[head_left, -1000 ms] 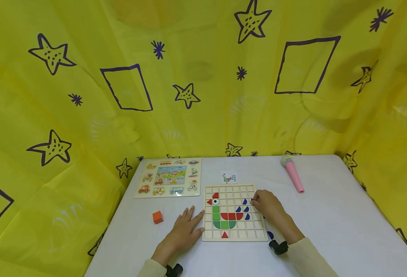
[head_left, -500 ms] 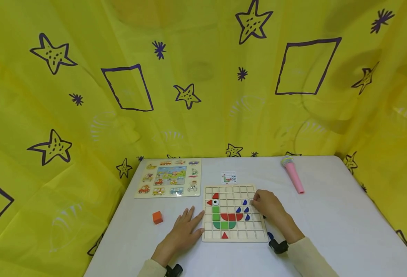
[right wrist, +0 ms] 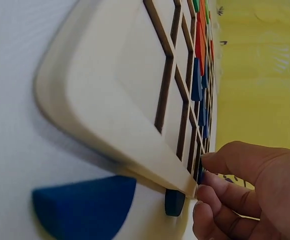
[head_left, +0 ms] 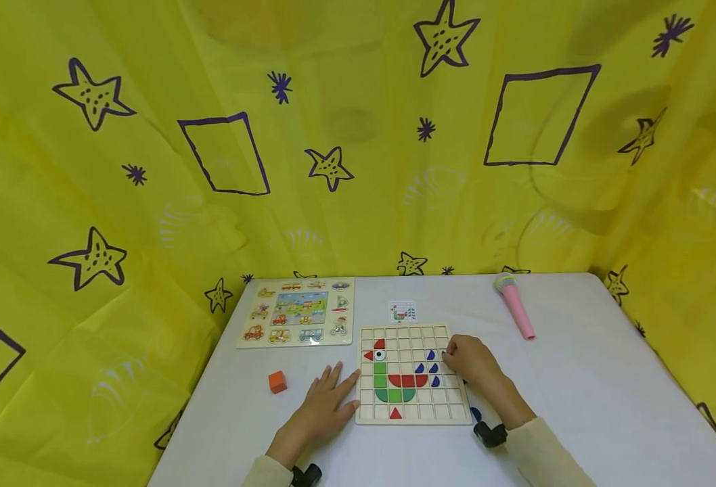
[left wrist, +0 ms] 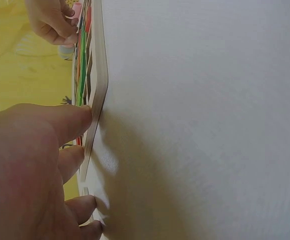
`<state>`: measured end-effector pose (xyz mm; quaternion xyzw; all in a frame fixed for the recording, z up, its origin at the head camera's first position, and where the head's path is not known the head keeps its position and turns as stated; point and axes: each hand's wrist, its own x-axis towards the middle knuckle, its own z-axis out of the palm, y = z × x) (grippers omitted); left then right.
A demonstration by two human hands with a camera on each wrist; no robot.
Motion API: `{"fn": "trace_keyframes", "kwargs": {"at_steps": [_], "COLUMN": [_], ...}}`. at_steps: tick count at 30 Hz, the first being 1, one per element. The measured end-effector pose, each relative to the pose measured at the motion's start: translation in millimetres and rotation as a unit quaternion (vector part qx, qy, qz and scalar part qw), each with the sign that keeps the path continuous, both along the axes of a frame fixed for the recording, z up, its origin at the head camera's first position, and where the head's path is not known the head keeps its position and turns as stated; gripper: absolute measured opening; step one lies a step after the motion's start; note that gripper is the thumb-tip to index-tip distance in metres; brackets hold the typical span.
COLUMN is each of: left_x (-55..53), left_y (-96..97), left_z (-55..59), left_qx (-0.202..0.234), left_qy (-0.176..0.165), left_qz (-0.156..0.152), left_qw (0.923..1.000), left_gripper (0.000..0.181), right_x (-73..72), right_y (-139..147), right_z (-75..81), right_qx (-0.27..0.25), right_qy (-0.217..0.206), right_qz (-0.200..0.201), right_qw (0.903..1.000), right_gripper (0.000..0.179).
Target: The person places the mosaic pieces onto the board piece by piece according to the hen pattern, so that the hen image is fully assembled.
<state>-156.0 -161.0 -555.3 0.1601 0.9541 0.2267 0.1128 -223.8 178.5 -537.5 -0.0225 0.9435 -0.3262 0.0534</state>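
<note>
A wooden grid board (head_left: 421, 412) lies on the table, with red, green and blue tiles set in it like a bird. My right hand (head_left: 474, 362) is over the board's right edge. In the right wrist view, the thumb and fingers of that hand (right wrist: 245, 185) pinch a small blue tile (right wrist: 201, 174), mostly hidden by them. My left hand (head_left: 324, 406) lies spread on the table, its fingertips at the board's left edge; the left wrist view shows the thumb (left wrist: 77, 120) against the rim. Beside the board's right side lies a loose half-round blue tile (right wrist: 85, 207).
Behind the board is a small picture card (head_left: 403, 312) of the bird. A vehicle puzzle board (head_left: 254, 338) lies back left, an orange cube (head_left: 277, 382) left. At back right is a pink toy microphone (head_left: 518, 311). A yellow curtain (head_left: 358, 223) hangs behind the table.
The blue tile's tip, visible at my right fingertips a second ago, is now mostly covered by them. Both hands stay in nearly the same place.
</note>
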Motion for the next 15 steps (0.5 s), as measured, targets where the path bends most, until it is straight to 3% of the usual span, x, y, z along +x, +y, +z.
{"fn": "trace_keyframes", "kwargs": {"at_steps": [9,15], "left_x": [-1.5,-0.9], "left_y": [0.8,1.1], "left_z": [-1.4,-2.8], "left_qx": [-0.003,-0.005], "left_qy": [-0.006,-0.006], "left_qz": [0.005,0.006], "left_qw": [1.0,1.0], "left_gripper": [0.062,0.062], "right_x": [6.5,13.8], "right_y": [13,35], "right_z": [3.8,12.0], "right_qx": [-0.024,-0.012], "right_qy": [-0.015,-0.009], "right_qz": [0.006,0.003], "right_qw": [0.9996,0.9999], "right_gripper": [0.008,0.011]}}
